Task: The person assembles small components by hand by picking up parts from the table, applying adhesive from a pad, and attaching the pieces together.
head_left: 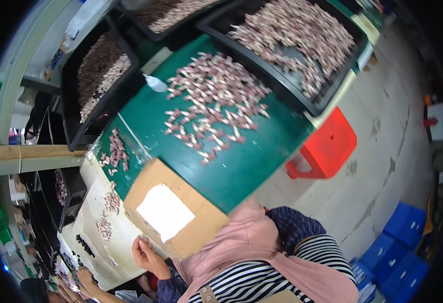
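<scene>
My left hand (151, 257) is beside the lower left edge of a cardboard piece (206, 214), above the pale worktop. Its fingers are curled with the fingertips close together; whatever they may hold is too small to make out. A white paper sheet (165, 212) lies on the cardboard, which rests partly on the green mat (231, 171). Past it spreads a loose pile of small mauve-and-white pointed pieces (216, 91). A smaller group of mauve pieces (115, 151) lies left of the cardboard. My right sleeve (294, 224) shows at my side, but the hand is out of sight.
Black trays (277, 81) of similar pieces stand at the far side; another black bin (100, 76) is at left. A small white bottle (155, 83) lies near it. A red stool (327, 146) and blue boxes (393, 252) are at right. A co-worker's hand (86, 280) works at lower left.
</scene>
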Tool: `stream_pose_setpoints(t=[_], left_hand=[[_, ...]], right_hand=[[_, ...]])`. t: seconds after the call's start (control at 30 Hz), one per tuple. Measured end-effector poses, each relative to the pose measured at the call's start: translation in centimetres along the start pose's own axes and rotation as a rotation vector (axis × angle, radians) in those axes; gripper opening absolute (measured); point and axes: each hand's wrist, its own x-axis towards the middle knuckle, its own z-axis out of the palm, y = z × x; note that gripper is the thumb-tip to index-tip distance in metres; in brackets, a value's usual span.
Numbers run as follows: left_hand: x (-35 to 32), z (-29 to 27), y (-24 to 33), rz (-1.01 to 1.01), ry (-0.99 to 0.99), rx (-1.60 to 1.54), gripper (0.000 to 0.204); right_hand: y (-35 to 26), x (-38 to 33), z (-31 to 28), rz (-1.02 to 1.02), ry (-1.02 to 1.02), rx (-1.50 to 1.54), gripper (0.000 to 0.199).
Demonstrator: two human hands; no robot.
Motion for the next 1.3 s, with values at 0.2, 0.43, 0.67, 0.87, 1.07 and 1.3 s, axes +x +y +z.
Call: stream_pose_setpoints(t=[0.2, 0.43, 0.67, 0.87, 1.07, 1.3], left_hand=[[-1.2, -1.2, -0.4, -0.009, 0.064, 0.054, 0.02], [-1.1, -0.1, -1.1, 0.072, 0.058, 0.232, 0.022], [-0.5, 0.7, -1.1, 0.138, 0.149, 0.193, 0.017], [0.2, 0.5, 0.8, 0.051, 0.177, -0.129, 0.023], [-1.3, 2.4, 3.1, 0.282, 0.088, 0.304, 0.033], [-2.1, 2.4, 4.4, 0.169, 0.036, 0.39, 0.032]], right_hand=[[-3.1, 1.4, 0.5, 0.005, -0.176, -0.123, 0.036], [-2.4, -2.7, 2.5, -0.014, -0.419, -0.263, 0.036], [-4.2, -1.8, 4.4, -0.28, -0.616, -0.496, 0.035], [0.9, -5.9, 5.3, -0.379, -0.778, -0.643, 0.035], [-0.7, -2.0, 1.0, -0.398, -0.689, -0.623, 0.035], [1.4, 0.6, -4.9, -0.236, -0.597, -0.535, 0.034]])
